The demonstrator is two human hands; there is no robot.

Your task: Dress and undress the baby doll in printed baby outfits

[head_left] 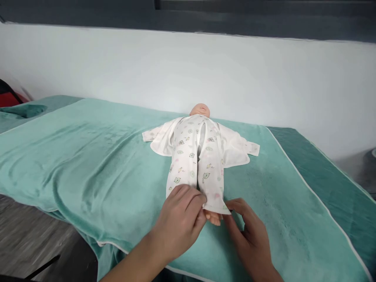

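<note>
Currently at the trouser cuff [216, 206] | my left hand [183, 219] pinches one corner, right hand [251, 237] the other, finger to thumb | doll [201, 110] face-up on green blanket [132, 168], toes [215, 221] showing | any tug wants even tension, I judge

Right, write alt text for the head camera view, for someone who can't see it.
A person's left hand and right hand pinch the bottom of one leg of patterned white trousers on a baby doll lying face up, toes showing below. Its white top spreads sideways over a green cloth beside a white wall.
</note>
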